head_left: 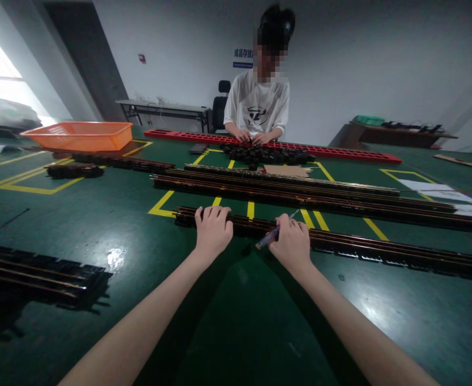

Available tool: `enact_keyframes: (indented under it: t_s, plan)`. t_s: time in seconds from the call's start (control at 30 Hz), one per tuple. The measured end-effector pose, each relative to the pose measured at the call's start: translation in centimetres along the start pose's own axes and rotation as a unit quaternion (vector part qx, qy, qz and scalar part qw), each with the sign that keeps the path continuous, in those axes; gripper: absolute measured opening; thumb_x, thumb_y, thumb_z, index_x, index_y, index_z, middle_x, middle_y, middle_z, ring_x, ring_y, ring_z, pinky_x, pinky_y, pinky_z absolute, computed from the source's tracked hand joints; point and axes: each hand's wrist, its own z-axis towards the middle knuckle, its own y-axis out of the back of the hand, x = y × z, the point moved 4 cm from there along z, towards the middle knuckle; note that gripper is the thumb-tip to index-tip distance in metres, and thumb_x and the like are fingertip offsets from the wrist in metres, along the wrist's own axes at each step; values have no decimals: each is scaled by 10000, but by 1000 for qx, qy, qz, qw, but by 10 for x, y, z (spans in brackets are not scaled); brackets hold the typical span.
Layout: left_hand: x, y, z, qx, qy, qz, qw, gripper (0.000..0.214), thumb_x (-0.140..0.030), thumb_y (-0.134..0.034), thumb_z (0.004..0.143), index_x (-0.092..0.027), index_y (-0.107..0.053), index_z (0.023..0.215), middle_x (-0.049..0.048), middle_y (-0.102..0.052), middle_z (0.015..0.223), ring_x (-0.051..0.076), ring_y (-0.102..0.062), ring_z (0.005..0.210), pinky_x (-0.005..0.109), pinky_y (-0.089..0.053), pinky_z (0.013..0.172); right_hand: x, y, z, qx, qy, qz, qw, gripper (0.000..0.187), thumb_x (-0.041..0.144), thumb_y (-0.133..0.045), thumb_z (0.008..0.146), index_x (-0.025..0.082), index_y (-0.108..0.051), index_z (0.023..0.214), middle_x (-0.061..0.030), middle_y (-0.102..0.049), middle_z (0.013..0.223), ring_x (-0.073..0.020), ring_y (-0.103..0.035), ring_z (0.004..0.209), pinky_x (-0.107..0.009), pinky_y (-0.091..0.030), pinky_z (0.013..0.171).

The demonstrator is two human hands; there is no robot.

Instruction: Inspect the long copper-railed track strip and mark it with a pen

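Note:
A long dark rail strip [384,252] with copper-coloured lines lies across the green table in front of me. My left hand [215,230] is closed over it near its left end, fingers curled across the far edge. In my right hand [292,241] is a screwdriver [268,237]; its clear dark handle sticks out toward the lower left and its thin shaft points up to the right. That hand rests at the same strip, a short way right of my left hand. Whether the screwdriver's tip touches anything I cannot tell.
Behind the strip lies a bundle of similar rails [300,195]. Another stack [38,273] is at near left. An orange basket [83,135], a red slotted bar [352,154] and a heap of black parts [260,155] stand farther back, where a person [257,107] handles small parts.

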Motion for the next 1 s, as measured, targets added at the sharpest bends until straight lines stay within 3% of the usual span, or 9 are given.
enact_keyframes:
  t_s: [0.23,0.37,0.47,0.57,0.7,0.87,1.0]
  plan:
    - [28,14,5,-85,125,-95,984,286,-188,-373,830,-251,-635,925,48,-657,1063,265,-512,1105,579,-260,1059,7,0,-1,-5,34,18,999,138,49,-413,768,167,-479,794,-97,-658,753,-238,-604,755,-352,-333,817]
    - [49,20,7,-127,207,-96,965,264,-230,-390,827,-249,-643,901,73,-626,1083,312,-499,1113,585,-375,952,2,-1,-2,-18,42,38,998,177,33,-422,700,173,-461,801,-93,-660,754,-237,-604,742,-343,-338,805]
    - [59,20,7,-123,272,-114,947,284,-234,-361,837,-215,-627,934,104,-591,1103,294,-528,1083,519,-449,903,-1,0,-3,-34,49,51,997,164,101,-453,674,171,-465,822,-93,-658,751,-245,-609,742,-341,-343,797]
    - [61,20,7,-120,278,-155,940,291,-223,-336,846,-185,-592,979,121,-572,1111,258,-549,1071,439,-492,877,1,1,-2,-33,60,51,996,131,237,-496,725,167,-478,835,-103,-661,764,-261,-616,771,-354,-341,811]
    - [64,22,6,-129,286,-203,928,258,-228,-355,834,-186,-581,952,113,-595,1076,247,-573,1034,421,-506,866,3,1,-1,-24,44,30,998,248,405,-493,800,160,-487,835,-125,-664,775,-276,-620,784,-364,-342,793]
    - [79,22,2,-72,289,-266,917,276,-251,-362,844,-181,-571,1010,92,-633,1050,225,-599,982,381,-516,841,6,-2,0,-22,46,19,999,218,347,-488,798,140,-499,867,-131,-670,784,-283,-631,792,-360,-354,767]
    - [88,20,3,-18,208,-338,918,300,-204,-384,803,-173,-562,1043,73,-634,1071,206,-586,1043,381,-480,929,3,-3,-1,-29,52,24,998,138,246,-489,755,151,-493,854,-118,-668,763,-280,-635,765,-359,-370,747]
